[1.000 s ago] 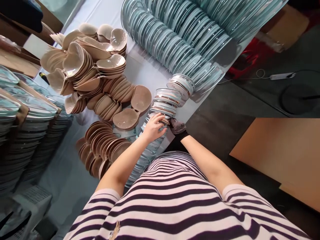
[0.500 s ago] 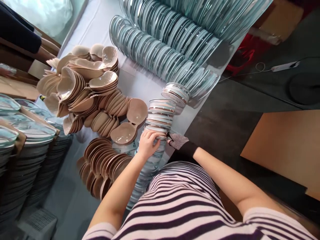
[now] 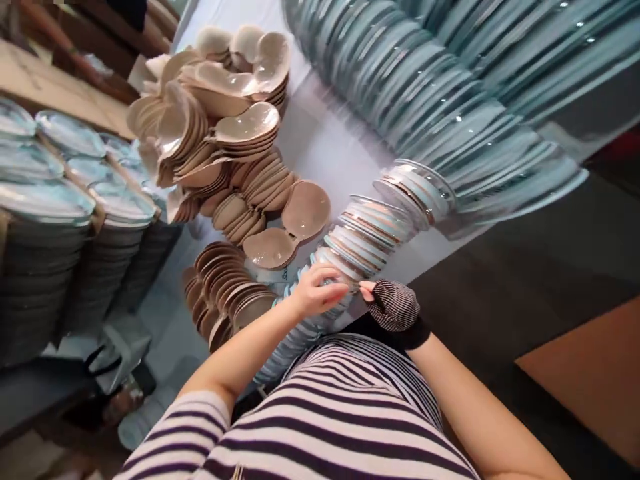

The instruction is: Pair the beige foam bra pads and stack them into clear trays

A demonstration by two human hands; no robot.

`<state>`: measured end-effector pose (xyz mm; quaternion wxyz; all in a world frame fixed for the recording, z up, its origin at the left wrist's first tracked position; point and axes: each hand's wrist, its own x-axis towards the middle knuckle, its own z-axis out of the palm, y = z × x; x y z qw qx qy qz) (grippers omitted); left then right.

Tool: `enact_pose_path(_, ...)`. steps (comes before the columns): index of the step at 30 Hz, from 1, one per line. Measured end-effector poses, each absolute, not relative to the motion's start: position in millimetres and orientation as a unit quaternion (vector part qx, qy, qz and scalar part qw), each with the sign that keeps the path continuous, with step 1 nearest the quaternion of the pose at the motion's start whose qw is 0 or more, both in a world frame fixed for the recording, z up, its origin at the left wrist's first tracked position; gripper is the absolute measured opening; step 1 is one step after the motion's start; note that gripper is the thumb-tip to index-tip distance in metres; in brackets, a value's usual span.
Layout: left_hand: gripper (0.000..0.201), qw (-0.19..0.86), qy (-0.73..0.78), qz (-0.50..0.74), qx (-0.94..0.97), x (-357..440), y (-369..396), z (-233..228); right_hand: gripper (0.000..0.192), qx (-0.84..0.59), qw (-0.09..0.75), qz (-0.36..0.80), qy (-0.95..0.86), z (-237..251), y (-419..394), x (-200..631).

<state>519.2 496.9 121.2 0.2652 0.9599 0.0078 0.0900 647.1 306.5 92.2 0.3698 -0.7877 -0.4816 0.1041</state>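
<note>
A tall stack of small pale blue bowls with brown rims (image 3: 370, 230) leans from my body toward the table. My left hand (image 3: 320, 293), bare, grips the stack at its middle with fingers curled over a bowl's rim. My right hand (image 3: 393, 305), in a dark mesh fingerless glove, touches the same stack from the right side, its thumb against a rim. The stack's lower part (image 3: 295, 333) runs down between my arms to my striped shirt.
Heaps of beige heart-shaped dishes (image 3: 220, 133) and darker brown ones (image 3: 225, 293) lie on the white table (image 3: 325, 140). Long rows of blue-green plates (image 3: 440, 87) fill the far right. Stacked grey-blue dishes (image 3: 60, 220) stand left. Dark floor and a brown board (image 3: 595, 373) lie right.
The view has tilted and moved closer to the table. My left hand stays on the bowl stack; my gloved right hand has come a little lower and nearer its side.
</note>
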Motion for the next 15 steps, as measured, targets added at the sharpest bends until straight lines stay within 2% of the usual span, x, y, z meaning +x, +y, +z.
enact_pose_path(4,0.019,0.271,0.101,0.142,0.947,498.6,495.0,123.7,0.040,-0.773,0.332,0.102,-0.531,112.5,328.6,673.6)
enact_pose_path(9,0.020,0.225,0.335,0.233,0.885,417.5,505.4,136.5,0.036,-0.678,0.270,0.128,-0.672,144.5,403.4,672.0)
enact_pose_path(15,0.020,0.127,0.565,0.355,0.733,304.9,491.2,127.2,0.029,-0.525,0.062,0.121,-0.840,155.5,544.3,569.5)
